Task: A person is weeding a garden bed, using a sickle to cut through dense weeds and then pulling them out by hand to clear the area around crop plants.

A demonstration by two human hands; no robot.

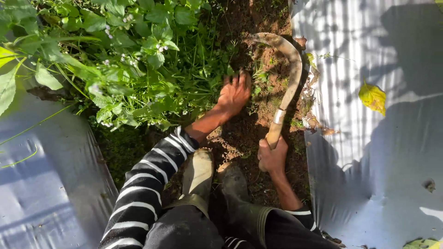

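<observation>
Gripping the wooden handle of a curved sickle (287,83), my right hand (272,156) is closed tight around it; the blade arcs up over the bare soil strip (240,138) between two sheets of silver plastic mulch (369,152). My left hand (234,94) is spread, fingers partly open, pressing into the base of the green weeds (138,64) beside the blade. Both rubber boots (199,173) stand on the soil below.

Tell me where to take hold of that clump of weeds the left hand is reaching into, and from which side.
Grip the weeds low, near the stems by the soil, coming from the bare furrow side as the left hand does. The leafy tops spread wide to the left; the sickle is on the right.
</observation>
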